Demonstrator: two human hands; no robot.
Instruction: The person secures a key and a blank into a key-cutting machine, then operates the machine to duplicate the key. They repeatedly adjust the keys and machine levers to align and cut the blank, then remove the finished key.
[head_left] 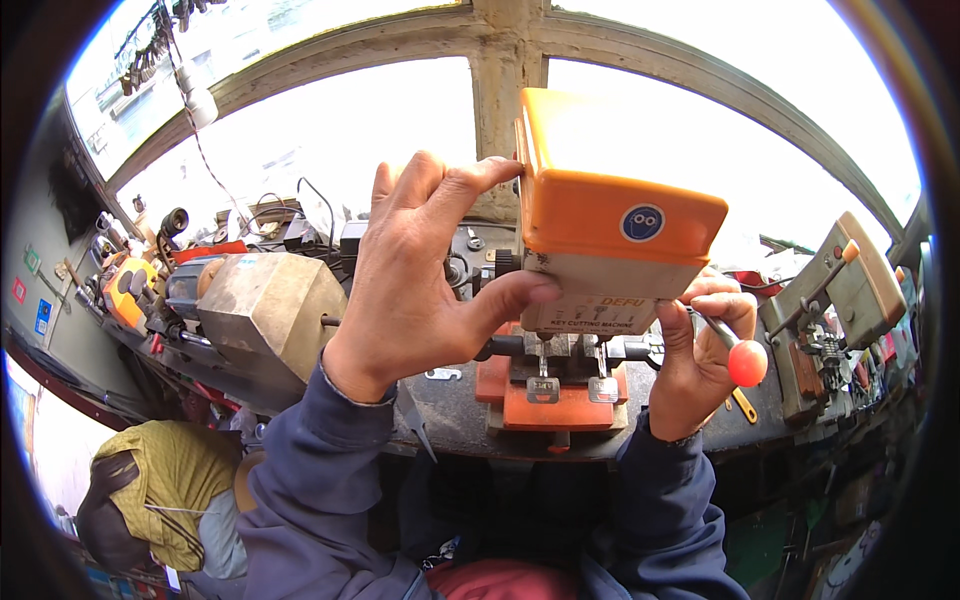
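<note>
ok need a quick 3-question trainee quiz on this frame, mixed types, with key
1. Count: how many keys show directly below the orange-topped machine head?
2. Multiple choice: what colour is the ball knob on the lever?
A) blue
B) red
C) green
3. True or false: both of the wearer's hands lie flat on the bench.

Key:
1. Two, side by side.
2. B.
3. False: both are raised, the left hand at the left side of the machine head and the right hand at the lever.
</note>
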